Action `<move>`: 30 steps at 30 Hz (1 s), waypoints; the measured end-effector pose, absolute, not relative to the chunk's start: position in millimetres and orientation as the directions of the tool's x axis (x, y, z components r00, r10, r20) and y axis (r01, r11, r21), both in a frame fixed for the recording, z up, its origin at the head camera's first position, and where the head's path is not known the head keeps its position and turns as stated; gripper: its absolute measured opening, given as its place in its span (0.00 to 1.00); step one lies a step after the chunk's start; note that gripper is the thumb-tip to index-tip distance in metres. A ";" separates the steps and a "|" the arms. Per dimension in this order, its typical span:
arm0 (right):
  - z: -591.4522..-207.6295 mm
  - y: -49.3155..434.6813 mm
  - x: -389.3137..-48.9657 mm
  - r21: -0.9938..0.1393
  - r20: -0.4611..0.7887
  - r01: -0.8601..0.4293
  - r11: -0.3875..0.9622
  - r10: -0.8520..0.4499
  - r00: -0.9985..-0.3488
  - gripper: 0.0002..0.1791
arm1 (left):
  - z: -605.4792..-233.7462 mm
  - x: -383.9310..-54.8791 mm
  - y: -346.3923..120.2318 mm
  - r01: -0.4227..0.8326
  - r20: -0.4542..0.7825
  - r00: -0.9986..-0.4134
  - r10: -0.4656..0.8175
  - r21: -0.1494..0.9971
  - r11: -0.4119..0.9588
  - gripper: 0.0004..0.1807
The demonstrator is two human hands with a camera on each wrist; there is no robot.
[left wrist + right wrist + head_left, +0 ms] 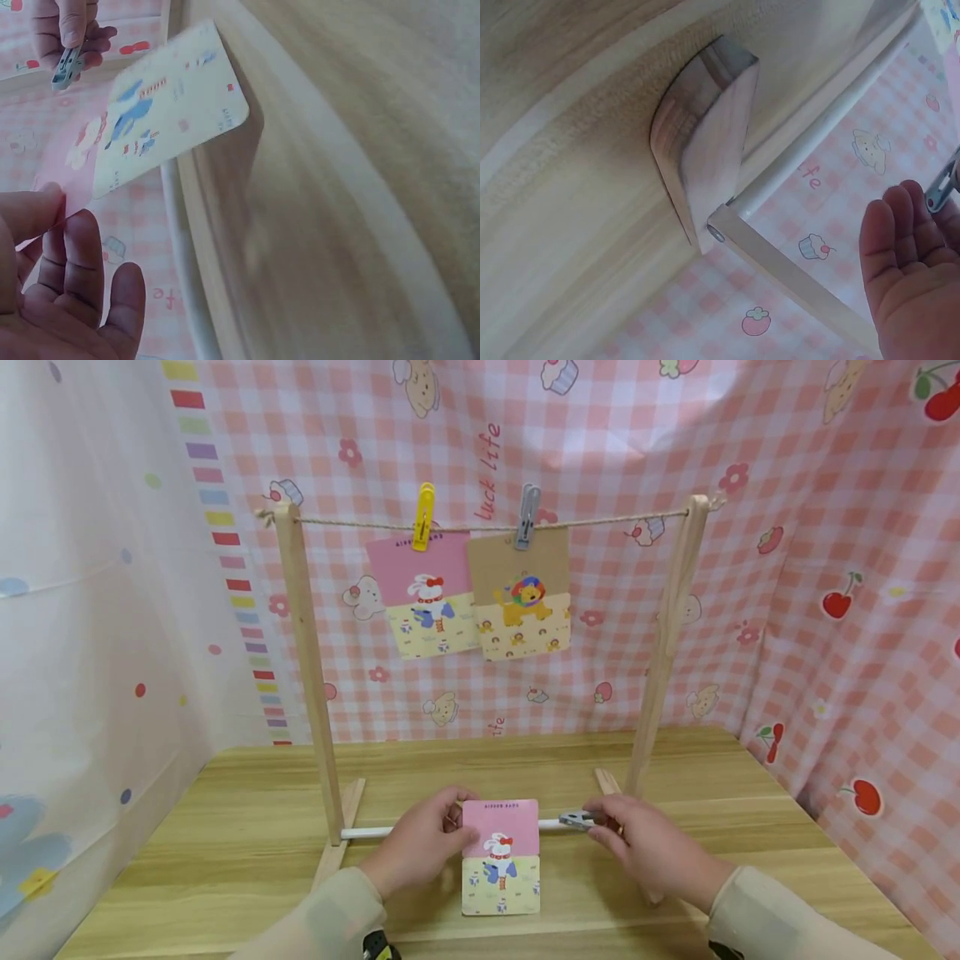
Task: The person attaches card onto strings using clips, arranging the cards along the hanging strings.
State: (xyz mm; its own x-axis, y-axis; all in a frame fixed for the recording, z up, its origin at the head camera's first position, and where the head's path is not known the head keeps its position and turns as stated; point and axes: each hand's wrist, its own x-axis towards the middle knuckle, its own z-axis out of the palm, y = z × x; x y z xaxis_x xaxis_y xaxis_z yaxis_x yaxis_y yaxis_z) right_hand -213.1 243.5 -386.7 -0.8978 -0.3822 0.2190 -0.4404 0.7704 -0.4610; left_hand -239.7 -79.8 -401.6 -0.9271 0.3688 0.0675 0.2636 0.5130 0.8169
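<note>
My left hand (423,839) pinches a pink and yellow card (501,860) by its left edge, near the top corner. A white rabbit with a red bow is printed on the card. To the right, my right hand (645,843) pinches a grey clothespin (576,820) between thumb and fingers, its tip pointing left toward the card. In the left wrist view, thumb and finger grip the pink end of the card (157,112) while the other fingers curl loosely. The right wrist view catches only part of the clothespin (941,184) at its right edge.
A wooden frame with two posts (307,668) carries a twine line (345,523). From it hang a rabbit card (397,568) under a yellow clothespin (423,517) and a lion card (491,564) under a grey clothespin (527,517). A white bar (367,833) joins the posts low over the table (225,860).
</note>
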 end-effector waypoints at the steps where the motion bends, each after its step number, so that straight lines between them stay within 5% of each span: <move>1: -386.1 243.3 -212.9 -0.468 0.225 -0.435 0.769 -0.373 -0.900 0.10 | -400.8 -240.3 -79.4 0.275 0.081 -0.926 0.368 0.813 0.513 0.20; 14: -378.2 245.2 -213.7 -0.457 0.373 -0.509 0.730 -0.362 -0.854 0.09 | -382.4 -240.8 -76.4 0.321 0.158 -0.923 0.352 0.819 0.476 0.04; 30: -363.3 246.8 -215.5 -0.447 0.491 -0.559 0.698 -0.331 -0.806 0.11 | -363.5 -245.0 -72.3 0.381 0.263 -0.916 0.304 0.808 0.449 0.04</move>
State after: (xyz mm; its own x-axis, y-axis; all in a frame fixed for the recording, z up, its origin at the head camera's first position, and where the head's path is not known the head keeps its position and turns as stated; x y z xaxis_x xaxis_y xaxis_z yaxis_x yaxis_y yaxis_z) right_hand -215.5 246.8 -363.3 -0.8062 -0.3307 0.4906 -0.5587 0.6983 -0.4474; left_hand -245.0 -72.3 -363.5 -0.9157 0.3037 0.2631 0.3811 0.4491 0.8081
